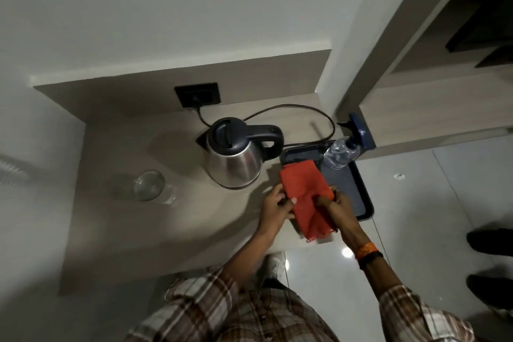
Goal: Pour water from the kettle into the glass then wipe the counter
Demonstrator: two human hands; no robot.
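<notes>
A steel kettle (pixel 234 157) with a dark lid and handle stands on the beige counter (pixel 133 230), plugged in by a black cord. A clear glass (pixel 151 186) stands to its left, apart from it. Just right of the kettle, an orange-red cloth (pixel 304 189) is held over the counter's right end by both hands. My left hand (pixel 274 204) grips its left edge. My right hand (pixel 337 209) pinches its lower right part, and a fringe hangs below.
A dark tray (pixel 351 189) lies under the cloth at the counter's right end. A clear spray bottle (pixel 342 154) with a blue trigger stands on it. A black wall socket (pixel 197 94) sits behind the kettle. Dark shoes (pixel 490 241) stand on the glossy floor at right.
</notes>
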